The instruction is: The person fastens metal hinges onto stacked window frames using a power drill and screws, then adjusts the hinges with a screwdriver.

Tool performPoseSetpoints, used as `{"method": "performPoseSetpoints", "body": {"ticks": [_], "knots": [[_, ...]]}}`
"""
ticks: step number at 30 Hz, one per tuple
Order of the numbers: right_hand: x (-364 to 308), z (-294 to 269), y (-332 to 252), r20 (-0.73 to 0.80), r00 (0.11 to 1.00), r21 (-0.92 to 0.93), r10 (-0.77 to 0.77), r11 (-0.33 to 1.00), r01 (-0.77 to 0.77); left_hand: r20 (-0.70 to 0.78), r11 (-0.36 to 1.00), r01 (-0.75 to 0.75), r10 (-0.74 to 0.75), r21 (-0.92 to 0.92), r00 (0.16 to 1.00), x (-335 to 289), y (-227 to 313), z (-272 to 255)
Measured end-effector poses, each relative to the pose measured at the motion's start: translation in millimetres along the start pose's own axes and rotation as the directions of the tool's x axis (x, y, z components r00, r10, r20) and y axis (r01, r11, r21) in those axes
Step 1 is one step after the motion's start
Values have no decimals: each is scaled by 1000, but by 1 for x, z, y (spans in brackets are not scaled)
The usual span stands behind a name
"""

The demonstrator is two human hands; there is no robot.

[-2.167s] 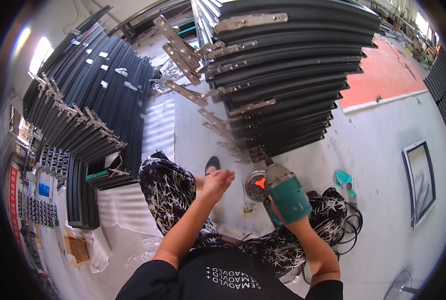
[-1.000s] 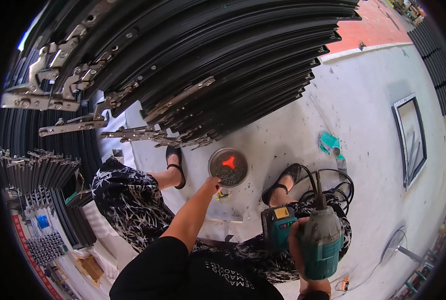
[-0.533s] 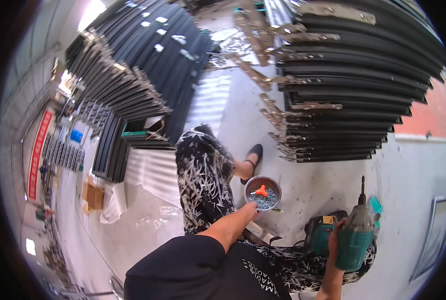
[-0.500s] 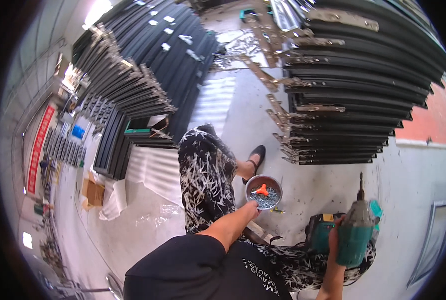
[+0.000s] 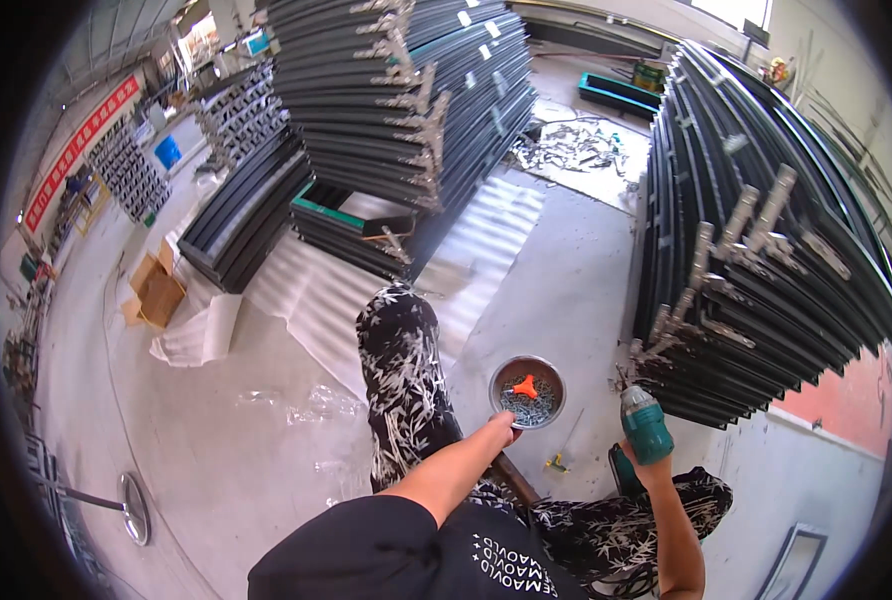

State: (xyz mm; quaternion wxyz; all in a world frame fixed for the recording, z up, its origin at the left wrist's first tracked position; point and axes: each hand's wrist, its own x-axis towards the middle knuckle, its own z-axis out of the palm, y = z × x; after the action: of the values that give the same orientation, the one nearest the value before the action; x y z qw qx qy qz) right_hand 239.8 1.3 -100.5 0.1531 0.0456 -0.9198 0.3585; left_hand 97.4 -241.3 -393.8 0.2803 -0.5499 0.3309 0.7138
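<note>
My left hand [image 5: 504,428] is closed on the near rim of a round metal bowl [image 5: 526,364]. Small silvery screws [image 5: 537,409] fill its bottom, and an orange three-armed piece [image 5: 525,387] lies on top of them. My right hand [image 5: 649,466] grips a green cordless drill [image 5: 648,428] by its handle, above my bent right leg. The drill's front end points away from me, close to the lower left corner of the right-hand stack of black frames [image 5: 766,300]. Its tip is hard to make out there.
Another tall stack of dark frames [image 5: 366,110] stands ahead on the left, over white sheeting [image 5: 316,300]. A cardboard box [image 5: 156,288] sits at the left. A small yellow tool [image 5: 557,463] lies on the floor beside the bowl. Metal brackets [image 5: 706,260] jut from the right stack.
The drill has swung from upright at the lower right to a forward tilt nearer the right stack. My view has shifted too. The bowl stays in my left hand.
</note>
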Motion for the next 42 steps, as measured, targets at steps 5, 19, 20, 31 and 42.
{"method": "performPoseSetpoints", "body": {"ticks": [5, 19, 20, 31, 42], "knots": [[23, 62, 21, 118, 991, 9, 64, 998, -65, -106, 992, -122, 124, 19, 987, -19, 32, -28], [124, 166, -27, 81, 992, 285, 97, 951, -117, -177, 934, -306, 275, -183, 945, -77, 104, -43], [137, 171, -37, 81, 987, 336, 136, 929, -155, -171, 921, -354, 328, -161, 929, -78, 111, -47], [235, 230, -131, 187, 982, 312, -9, 949, -50, -325, 834, -546, 496, -79, 805, -61, 154, -67], [377, 239, -237, 318, 948, 542, 26, 815, -204, -234, 837, -542, 515, -67, 825, -37, 162, -22]]}}
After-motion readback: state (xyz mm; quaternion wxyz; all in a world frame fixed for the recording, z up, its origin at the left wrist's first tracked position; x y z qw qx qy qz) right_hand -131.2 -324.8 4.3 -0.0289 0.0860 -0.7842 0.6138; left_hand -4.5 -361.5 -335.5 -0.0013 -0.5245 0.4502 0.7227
